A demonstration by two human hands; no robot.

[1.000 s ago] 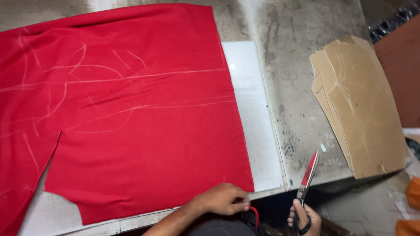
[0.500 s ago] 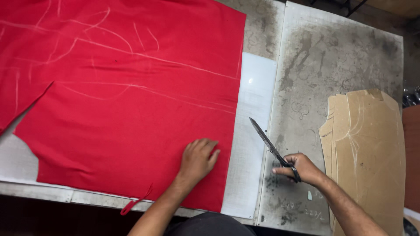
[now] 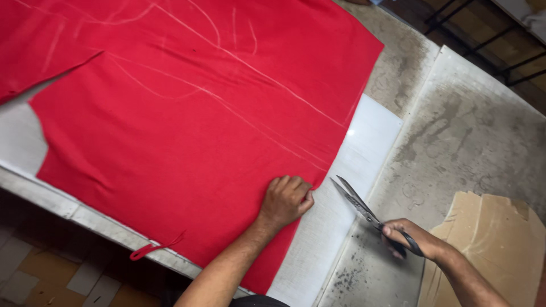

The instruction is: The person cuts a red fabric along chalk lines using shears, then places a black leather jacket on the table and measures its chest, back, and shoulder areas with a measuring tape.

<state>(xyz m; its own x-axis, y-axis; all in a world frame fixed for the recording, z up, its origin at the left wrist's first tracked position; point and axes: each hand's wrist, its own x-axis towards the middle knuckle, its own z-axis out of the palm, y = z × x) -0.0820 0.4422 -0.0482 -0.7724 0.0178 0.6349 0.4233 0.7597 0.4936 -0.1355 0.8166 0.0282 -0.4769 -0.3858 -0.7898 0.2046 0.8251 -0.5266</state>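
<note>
The left hand is laid knuckles-up on the red cloth, fingers curled together near its right edge. A pair of scissors is gripped by the right hand, blades parted and pointed at that edge, seemingly just short of it. The cloth is spread across the worktop, chalk lines drawn over it. Cardboard patterns are stacked at the right.

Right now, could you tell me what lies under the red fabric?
A white sheet shows beneath the red fabric at its right and left edges, resting on the grey table. How far it runs underneath is hidden. The left hand presses on top.
</note>
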